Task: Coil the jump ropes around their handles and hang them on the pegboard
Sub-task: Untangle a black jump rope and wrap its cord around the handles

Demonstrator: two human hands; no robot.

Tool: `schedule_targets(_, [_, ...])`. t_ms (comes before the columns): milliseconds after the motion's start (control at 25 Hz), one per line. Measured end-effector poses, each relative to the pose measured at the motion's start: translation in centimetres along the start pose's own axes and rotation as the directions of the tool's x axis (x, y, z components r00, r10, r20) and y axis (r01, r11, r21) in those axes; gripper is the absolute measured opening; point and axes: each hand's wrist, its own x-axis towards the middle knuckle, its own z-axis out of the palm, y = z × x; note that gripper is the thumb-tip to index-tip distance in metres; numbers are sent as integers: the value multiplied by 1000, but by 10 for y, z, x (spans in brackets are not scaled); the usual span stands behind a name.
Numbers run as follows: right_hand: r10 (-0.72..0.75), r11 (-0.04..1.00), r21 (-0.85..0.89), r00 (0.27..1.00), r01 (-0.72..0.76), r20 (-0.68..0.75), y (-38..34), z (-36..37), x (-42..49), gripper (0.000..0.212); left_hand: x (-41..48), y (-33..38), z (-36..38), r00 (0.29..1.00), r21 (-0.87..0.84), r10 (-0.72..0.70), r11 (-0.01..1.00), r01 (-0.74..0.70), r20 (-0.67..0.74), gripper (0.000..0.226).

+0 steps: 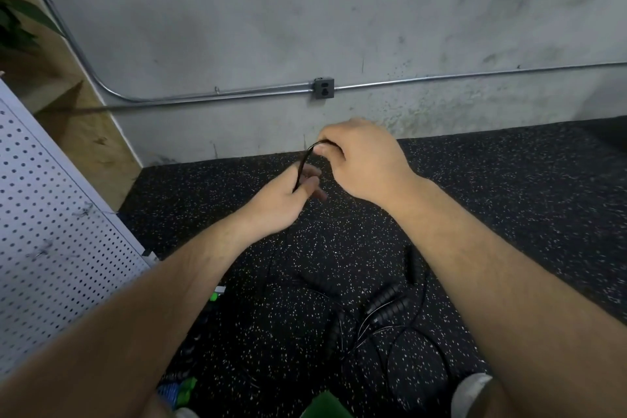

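Both pinch the cord (pixel 303 162), left hand (pixel 285 197) nearer, right hand (pixel 364 159) farther, arching it, probably to form a coil

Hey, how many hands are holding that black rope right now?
2. The left hand pinches the black rope at its lower end. The right hand curls round its upper end, above and to the right. No other hands show.

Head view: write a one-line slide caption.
Black rope held by left hand and right hand over floor; more ropes below, pegboard at left.
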Motion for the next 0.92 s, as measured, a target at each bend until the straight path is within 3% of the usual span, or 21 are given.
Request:
schedule_targets(80, [27, 996, -79, 982, -42, -186, 6, 2, -2, 21, 0, -9, 0, 998, -75, -59, 995, 60, 20, 22])
schedule_targets(160, [-4, 986, -161, 942, -53, -336, 7, 1, -9, 35, 2, -13, -1, 996, -265, -77, 962, 65, -35, 27])
schedule_targets(240, [-106, 983, -176, 937, 49, -333, 2, 4, -17, 24, 7, -4, -4, 988, -509, -119, 859, 56, -93, 24])
schedule_targets(280, [-105, 990, -111, 969, 82, -223, -3, 10, -21, 20, 9, 3, -5, 985, -622, -139, 781, 46, -102, 22])
schedule_targets(320, [-39, 999, 0, 998, 39, -40, -7, 18, -25, 20, 10, 10, -7, 984, -706, -148, 707, 34, -101, 20])
schedule_targets(360, [43, 989, 134, 982, -68, 183, -12, 28, -29, 23, 12, 15, -8, 986, -771, -141, 636, 20, -92, 20])
schedule_targets(440, [111, 892, 328, 854, -311, 509, -20, 47, -35, 33, 12, 25, -11, 992, -843, -103, 537, -8, -75, 21])
schedule_targets(480, [118, 852, 373, 830, -366, 545, -23, 54, -37, 32, 11, 28, -12, 993, -853, -83, 521, -24, -79, 21])
schedule_targets(640, [232, 751, 486, 867, -448, 442, -29, 43, -23, 20, 6, 24, -17, 989, -717, -86, 697, -29, -124, 34])
schedule_targets(760, [338, 697, 562, 895, -446, 292, -25, 20, -9, 22, -9, 6, -22, 993, -534, 8, 843, 58, 120, 43])
schedule_targets(840, [405, 555, 693, 877, -460, 258, -17, 11, 0, 25, -20, -3, -16, 974, -263, 9, 963, 53, 228, 33])
schedule_targets(920, [442, 398, 796, 856, -456, 270, -11, 14, 5, 24, -19, -4, -10, 994, -182, -19, 982, 39, 111, 22])
